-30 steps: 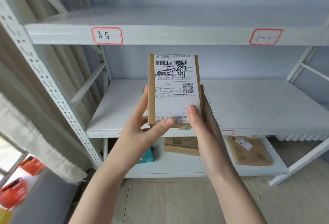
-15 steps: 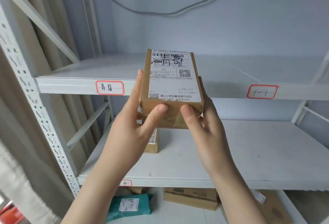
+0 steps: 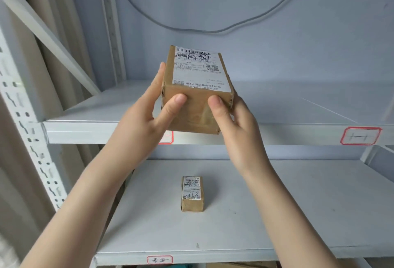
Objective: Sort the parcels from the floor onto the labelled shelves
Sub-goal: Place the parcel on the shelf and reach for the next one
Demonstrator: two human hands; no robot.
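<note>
From the head camera, I am holding a brown cardboard parcel (image 3: 197, 88) in both hands at the front edge of the upper shelf (image 3: 102, 105), its white shipping label facing up and its taped end facing me. My left hand (image 3: 140, 122) is gripping the parcel's left side: the fingers (image 3: 156, 82) are lying flat along that side and the thumb is pressing on the near end face. My right hand (image 3: 236, 125) is closed on the right side, thumb on the same end face, the other fingers hidden behind the box. Whether the parcel's underside is touching the shelf I cannot tell, since my hands and the box are covering that edge.

A red-bordered label (image 3: 167, 137) on the upper shelf's front lip is peeking out just below the parcel, mostly covered by my left hand; another red-bordered label (image 3: 360, 135) is sitting far to the right on the same lip. On the middle shelf (image 3: 298, 203) below, a small brown parcel (image 3: 191, 193) is lying alone, well apart from my hands. A third label (image 3: 159, 259) is showing on that shelf's front lip. A grey cable (image 3: 213, 30) is sagging across the wall behind.
</note>
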